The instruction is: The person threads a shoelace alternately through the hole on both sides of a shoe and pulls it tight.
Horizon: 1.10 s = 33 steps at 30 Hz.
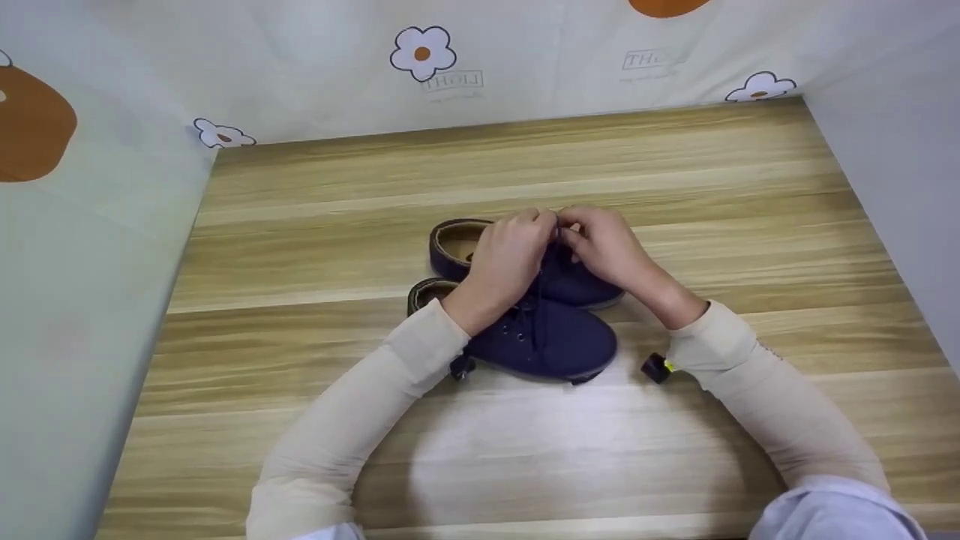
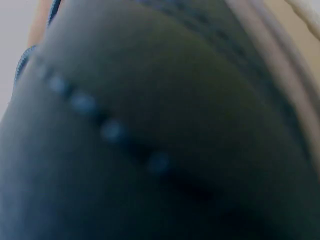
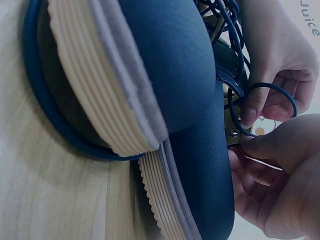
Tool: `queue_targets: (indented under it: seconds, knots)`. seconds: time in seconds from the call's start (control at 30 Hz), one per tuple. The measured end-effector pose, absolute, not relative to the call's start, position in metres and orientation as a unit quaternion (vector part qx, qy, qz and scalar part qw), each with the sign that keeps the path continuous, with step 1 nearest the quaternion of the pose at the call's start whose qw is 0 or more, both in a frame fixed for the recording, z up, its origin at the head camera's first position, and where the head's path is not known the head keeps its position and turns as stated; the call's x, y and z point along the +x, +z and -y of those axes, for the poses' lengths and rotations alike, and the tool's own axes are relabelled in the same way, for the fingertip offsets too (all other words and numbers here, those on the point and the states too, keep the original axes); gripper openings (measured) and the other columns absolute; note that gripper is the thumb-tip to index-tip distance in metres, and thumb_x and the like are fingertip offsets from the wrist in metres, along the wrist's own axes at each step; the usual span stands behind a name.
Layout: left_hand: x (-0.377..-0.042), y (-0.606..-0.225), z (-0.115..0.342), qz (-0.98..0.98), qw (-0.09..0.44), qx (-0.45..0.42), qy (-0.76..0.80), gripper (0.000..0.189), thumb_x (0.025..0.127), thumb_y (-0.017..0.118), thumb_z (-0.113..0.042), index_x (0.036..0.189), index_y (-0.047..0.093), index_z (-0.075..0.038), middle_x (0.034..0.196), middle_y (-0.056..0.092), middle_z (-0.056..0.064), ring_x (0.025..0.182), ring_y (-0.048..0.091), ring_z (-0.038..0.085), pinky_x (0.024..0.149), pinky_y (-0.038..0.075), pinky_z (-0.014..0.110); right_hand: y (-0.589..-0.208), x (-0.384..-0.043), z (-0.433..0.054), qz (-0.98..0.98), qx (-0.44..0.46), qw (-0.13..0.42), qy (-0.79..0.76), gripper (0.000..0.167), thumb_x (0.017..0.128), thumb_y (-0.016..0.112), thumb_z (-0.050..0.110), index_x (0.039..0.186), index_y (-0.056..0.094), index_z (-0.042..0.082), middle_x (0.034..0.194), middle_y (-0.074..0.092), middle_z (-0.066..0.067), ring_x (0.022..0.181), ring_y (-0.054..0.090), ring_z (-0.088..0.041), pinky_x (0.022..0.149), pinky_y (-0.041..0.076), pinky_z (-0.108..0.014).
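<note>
Two navy lace-up shoes lie side by side, toes to the right: the far shoe (image 1: 581,281) and the near shoe (image 1: 574,341). Over the far shoe's lacing, my left hand (image 1: 506,259) and right hand (image 1: 611,244) meet fingertip to fingertip. Between them a thin blue shoelace (image 3: 274,86) arcs in a loop, and each hand pinches it between thumb and finger. My forearm passes over the near shoe, partly covering its opening. Blurred dark shoe side with stitching (image 2: 112,131) fills the left wrist view, and my left hand is hidden there.
The shoes stand on a wood-grain tabletop (image 1: 300,247). Pale curtain-like walls with printed flowers (image 1: 422,54) enclose it at the back and sides. A small black block (image 1: 658,367) sits by my right sleeve. A dark blue band (image 3: 35,85) curves beside the pale ribbed sole (image 3: 90,75).
</note>
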<state>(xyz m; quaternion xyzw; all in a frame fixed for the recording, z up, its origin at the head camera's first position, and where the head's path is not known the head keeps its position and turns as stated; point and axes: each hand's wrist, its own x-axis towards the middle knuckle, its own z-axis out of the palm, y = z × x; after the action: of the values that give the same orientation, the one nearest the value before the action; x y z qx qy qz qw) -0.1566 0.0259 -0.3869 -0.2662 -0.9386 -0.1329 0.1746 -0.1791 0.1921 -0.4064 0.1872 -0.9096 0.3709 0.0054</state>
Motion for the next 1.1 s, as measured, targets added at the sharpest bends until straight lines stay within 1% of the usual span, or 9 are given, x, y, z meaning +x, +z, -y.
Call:
queue_targets:
  seconds: [0.07,0.17,0.3,0.47,0.53,0.67,0.73,1.0,1.1]
  knots:
    - [-0.157,-0.387,-0.026,0.940,0.173,-0.266,-0.128,0.015,0.099,0.054,-0.008,0.095,0.068,-0.009,0.082,0.069,0.007,0.070,0.069,0.026,0.055,0.056,0.036,-0.406,-0.179,-0.192,0.909,0.185,0.004,0.373,0.016,0.096,0.060,0.006,0.103,0.074,0.006,0.089,0.073,-0.013,0.054,0.056,-0.006,0.056,0.048,-0.022]
    - [-0.156,-0.387,-0.027,0.943,0.173,-0.256,-0.124,0.015,0.100,0.055,-0.012,0.096,0.069,-0.009,0.083,0.069,0.007,0.071,0.070,0.026,0.056,0.056,0.036,-0.406,-0.179,-0.192,0.909,0.187,0.005,0.374,0.016,0.095,0.060,0.005,0.102,0.074,0.005,0.089,0.073,-0.013,0.052,0.055,-0.004,0.056,0.048,-0.020]
    - [-0.156,-0.387,-0.027,0.943,0.177,-0.251,-0.124,0.016,0.100,0.055,-0.016,0.095,0.069,-0.009,0.084,0.070,0.007,0.073,0.071,0.027,0.056,0.057,0.037,-0.406,-0.179,-0.191,0.909,0.190,0.008,0.370,0.015,0.095,0.060,0.005,0.102,0.073,0.005,0.090,0.073,-0.012,0.051,0.054,-0.003,0.055,0.047,-0.020]
    - [-0.157,-0.388,-0.029,0.945,0.175,-0.251,-0.116,0.017,0.101,0.054,-0.016,0.096,0.069,-0.009,0.085,0.070,0.007,0.072,0.071,0.026,0.056,0.057,0.036,-0.406,-0.179,-0.191,0.909,0.188,0.011,0.372,0.014,0.095,0.060,0.005,0.100,0.073,0.005,0.087,0.072,-0.013,0.051,0.054,-0.004,0.054,0.046,-0.020]
    - [-0.157,-0.389,-0.030,0.947,0.174,-0.245,-0.110,0.016,0.101,0.054,-0.016,0.098,0.068,-0.009,0.088,0.069,0.007,0.073,0.071,0.025,0.057,0.057,0.035,-0.406,-0.179,-0.191,0.908,0.188,0.014,0.375,0.013,0.095,0.061,0.006,0.099,0.073,0.004,0.085,0.072,-0.013,0.051,0.053,-0.003,0.053,0.046,-0.018]
    - [-0.157,-0.391,-0.035,0.954,0.181,-0.220,-0.093,0.010,0.101,0.053,-0.013,0.100,0.062,-0.009,0.100,0.061,0.008,0.066,0.069,0.021,0.054,0.056,0.032,-0.407,-0.178,-0.191,0.905,0.185,0.012,0.383,0.012,0.095,0.062,0.008,0.098,0.072,0.003,0.086,0.072,-0.013,0.050,0.054,-0.002,0.052,0.045,-0.017]
    - [-0.157,-0.391,-0.037,0.958,0.184,-0.208,-0.077,0.008,0.101,0.052,-0.012,0.100,0.060,-0.010,0.101,0.059,0.008,0.062,0.068,0.020,0.052,0.056,0.030,-0.407,-0.178,-0.191,0.904,0.182,0.008,0.387,0.013,0.095,0.062,0.008,0.099,0.073,0.003,0.088,0.073,-0.013,0.051,0.054,-0.001,0.053,0.046,-0.016]
    - [-0.156,-0.392,-0.041,0.963,0.195,-0.187,-0.017,0.011,0.100,0.054,-0.016,0.097,0.063,-0.011,0.089,0.066,0.005,0.063,0.070,0.022,0.052,0.056,0.030,-0.409,-0.177,-0.191,0.897,0.176,-0.002,0.406,0.014,0.095,0.063,0.009,0.101,0.073,0.001,0.093,0.073,-0.015,0.050,0.055,-0.002,0.052,0.046,-0.015]
    - [-0.157,-0.390,-0.040,0.964,0.179,-0.192,-0.029,0.008,0.098,0.057,-0.016,0.096,0.063,-0.010,0.089,0.068,0.006,0.067,0.071,0.023,0.054,0.057,0.030,-0.409,-0.176,-0.190,0.896,0.170,-0.007,0.410,0.015,0.095,0.062,0.010,0.102,0.073,0.002,0.093,0.073,-0.014,0.051,0.056,-0.004,0.052,0.047,-0.015]
